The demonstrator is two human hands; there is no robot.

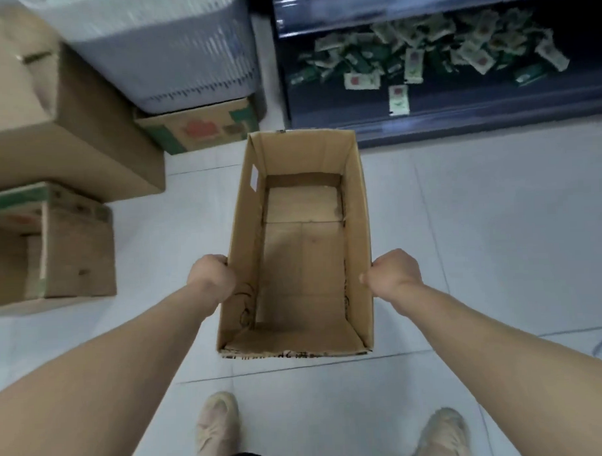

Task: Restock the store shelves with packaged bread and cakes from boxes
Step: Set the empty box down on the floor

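Tan shoes on, standing on the white floor. Gripping an open cardboard box by its long walls, left hand on one, right hand on the other, fingers curled tight round the edges. Lying farther off on the dark shelf, small packs in a heap.

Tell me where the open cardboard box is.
In the head view the cardboard box is centre frame, gripped on its sides by the left hand and right hand, in front of the dark shelf.
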